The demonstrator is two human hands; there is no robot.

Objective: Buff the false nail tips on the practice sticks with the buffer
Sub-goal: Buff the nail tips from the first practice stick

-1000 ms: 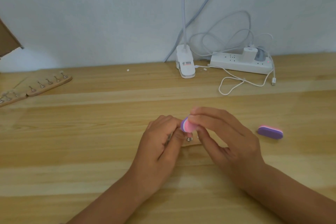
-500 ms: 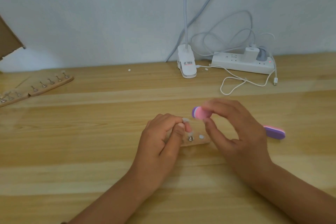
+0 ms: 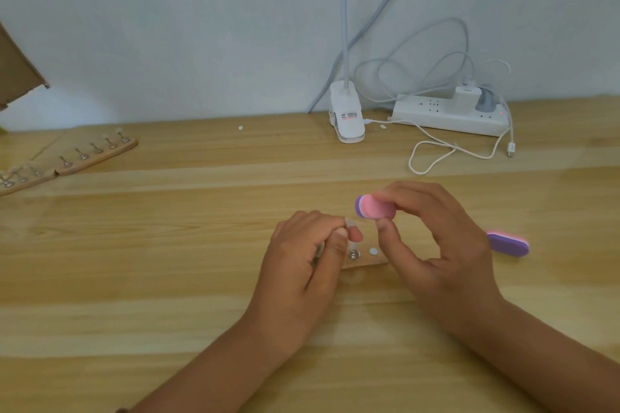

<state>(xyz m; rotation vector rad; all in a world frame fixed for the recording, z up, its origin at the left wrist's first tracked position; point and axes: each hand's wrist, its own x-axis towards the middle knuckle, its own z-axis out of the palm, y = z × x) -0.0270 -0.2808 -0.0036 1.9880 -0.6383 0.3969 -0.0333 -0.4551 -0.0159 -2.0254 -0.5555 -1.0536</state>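
Likely between buffing strokes: left hand (image 3: 302, 258) pinching practice stick (image 3: 318, 249), nail tip (image 3: 349, 221) exposed; right hand (image 3: 439, 245) pinching buffer (image 3: 374, 207) just clear of tip. Next: lower buffer onto tip, lightly.

Nothing here can be read. The white lamp clip (image 3: 347, 124) carries a small label (image 3: 349, 115) with a short red mark and dark print beside it, too small and blurred to make out. The white power strip (image 3: 432, 114) bears no legible marking, only a red lit dot (image 3: 500, 113) near its right end.
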